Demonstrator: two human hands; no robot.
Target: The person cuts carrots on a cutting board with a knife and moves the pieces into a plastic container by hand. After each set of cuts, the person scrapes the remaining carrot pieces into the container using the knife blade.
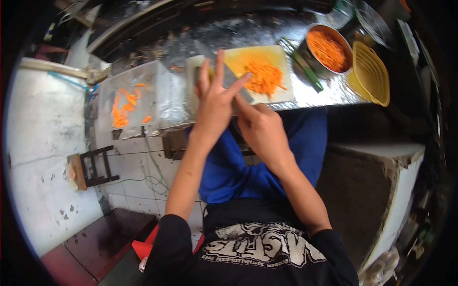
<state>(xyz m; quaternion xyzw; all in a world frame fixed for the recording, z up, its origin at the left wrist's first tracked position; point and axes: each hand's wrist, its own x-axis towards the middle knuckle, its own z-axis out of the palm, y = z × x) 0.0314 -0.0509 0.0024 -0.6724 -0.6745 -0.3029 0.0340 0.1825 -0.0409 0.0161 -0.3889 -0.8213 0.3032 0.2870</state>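
A wide-bladed knife [231, 78] lies slanted over the cutting board [277, 53], its handle end in my right hand [265, 129], whose fingers are closed round it. My left hand [214, 100] is held over the left part of the board beside the blade, fingers spread apart, with nothing seen in it. Shredded carrot [264, 78] sits in a pile on the board, just right of the blade. More shreds fill a metal pot [326, 50] at the right. A clear plastic container [134, 102] at the left holds some carrot pieces.
A yellow basket [371, 76] leans beside the pot. Green-handled utensil [309, 74] lies on the foil-covered surface [303, 96]. A dark stool [98, 168] stands on the floor at the left. The work surface's front edge runs just above my knees.
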